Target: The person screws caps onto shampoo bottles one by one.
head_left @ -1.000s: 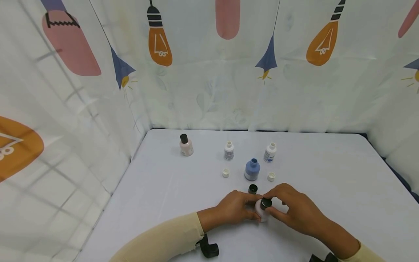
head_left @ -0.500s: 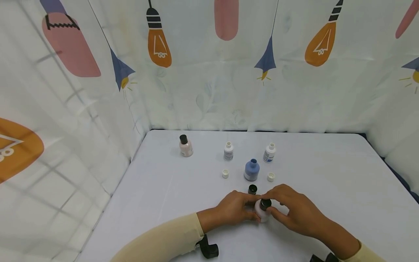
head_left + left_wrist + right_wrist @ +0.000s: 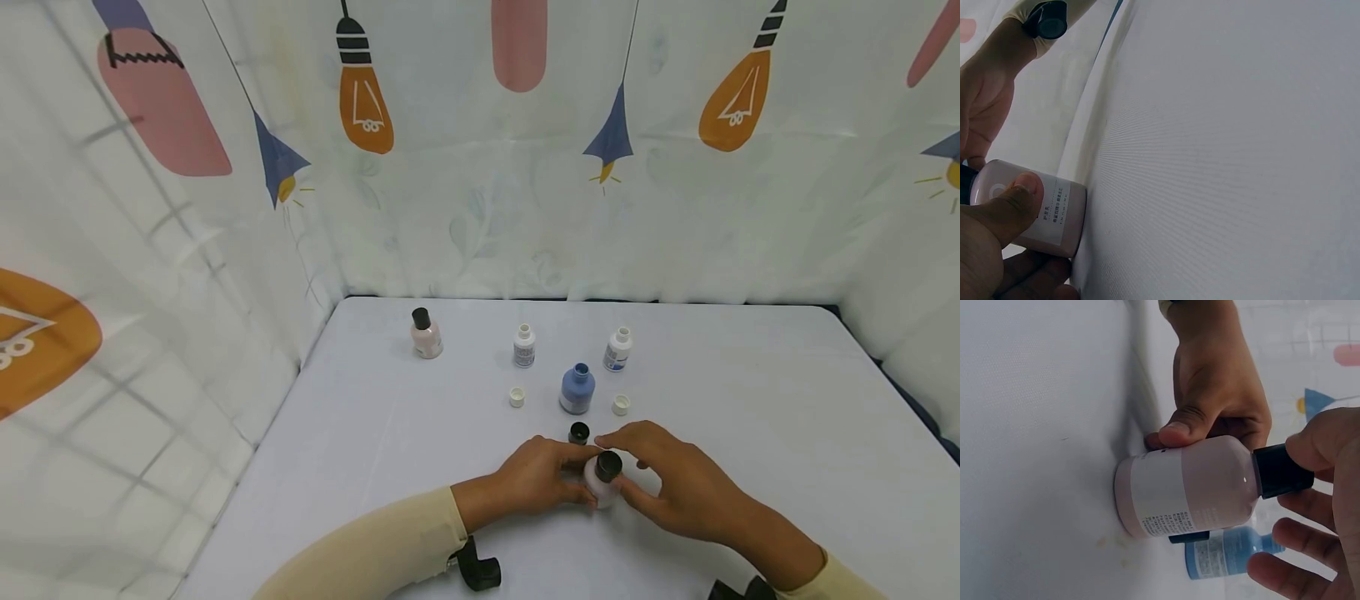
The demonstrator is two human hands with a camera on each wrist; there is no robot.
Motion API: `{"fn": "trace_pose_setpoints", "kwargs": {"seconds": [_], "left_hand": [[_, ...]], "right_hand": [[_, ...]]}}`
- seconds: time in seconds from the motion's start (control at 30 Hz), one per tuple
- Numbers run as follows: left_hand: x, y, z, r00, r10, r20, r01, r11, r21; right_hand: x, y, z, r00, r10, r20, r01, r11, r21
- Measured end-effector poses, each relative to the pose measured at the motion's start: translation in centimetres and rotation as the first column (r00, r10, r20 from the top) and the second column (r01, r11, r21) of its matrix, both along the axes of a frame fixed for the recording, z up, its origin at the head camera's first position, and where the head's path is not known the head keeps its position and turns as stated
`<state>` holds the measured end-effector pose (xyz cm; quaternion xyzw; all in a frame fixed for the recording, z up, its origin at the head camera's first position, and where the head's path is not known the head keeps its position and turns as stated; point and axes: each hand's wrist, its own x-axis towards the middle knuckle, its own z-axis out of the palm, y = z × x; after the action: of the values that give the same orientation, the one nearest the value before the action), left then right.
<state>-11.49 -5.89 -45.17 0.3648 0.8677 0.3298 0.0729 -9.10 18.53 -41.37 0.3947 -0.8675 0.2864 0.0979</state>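
My left hand (image 3: 536, 475) holds a pale pink bottle (image 3: 1210, 481) with a printed white label, thumb on one side and fingers round the other. The bottle stands upright on the table, its black cap (image 3: 608, 465) on the neck. My right hand (image 3: 667, 475) is spread loosely around that cap. In the right wrist view its thumb (image 3: 1307, 450) lies against the cap, while the other fingers are apart from each other. The head view shows the index finger a little off the cap. A loose black cap (image 3: 578, 432) stands just behind the left fingertips.
Beyond the hands stand an uncapped blue bottle (image 3: 577, 390) and two small uncapped white bottles, one left (image 3: 524, 347) and one right (image 3: 618, 350). White caps (image 3: 517, 397) (image 3: 621, 405) lie before them. Another pink bottle (image 3: 427, 335) with a black cap is far left on the white table (image 3: 390, 433).
My right index finger has lifted off the pink bottle's cap and moved slightly away, showing more of the cap top. The left hand and bottle stay in place.
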Motion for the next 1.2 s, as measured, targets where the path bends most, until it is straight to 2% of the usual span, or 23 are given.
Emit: {"fn": "trace_pose_setpoints", "kwargs": {"seconds": [0.13,0.53,0.7,0.9,1.2], "left_hand": [[0.02,0.0,0.03,1.0,0.007,0.012,-0.007,1.0,-0.001],[-0.1,-0.01,0.1,1.0,-0.001,0.006,0.001,1.0,-0.006],[-0.02,-0.02,0.08,1.0,0.005,0.003,-0.005,1.0,-0.018],[0.0,-0.03,0.06,1.0,0.004,0.011,-0.004,1.0,-0.006],[-0.15,-0.06,-0.03,1.0,-0.011,-0.009,0.011,1.0,-0.009]], "right_hand": [[-0.18,0.05,0.11,0.999,0.024,-0.032,-0.024,1.0,0.01],[-0.15,0.0,-0.16,0.998,-0.052,-0.027,0.052,0.999,0.012],[-0.11,0.09,-0.05,1.0,-0.029,-0.005,0.029,1.0,0.006],[-0.25,0.15,-0.02,1.0,0.005,-0.023,-0.005,1.0,0.005],[-0.01,-0.04,-0.11,0.997,-0.075,-0.016,0.075,0.997,0.023]]}}
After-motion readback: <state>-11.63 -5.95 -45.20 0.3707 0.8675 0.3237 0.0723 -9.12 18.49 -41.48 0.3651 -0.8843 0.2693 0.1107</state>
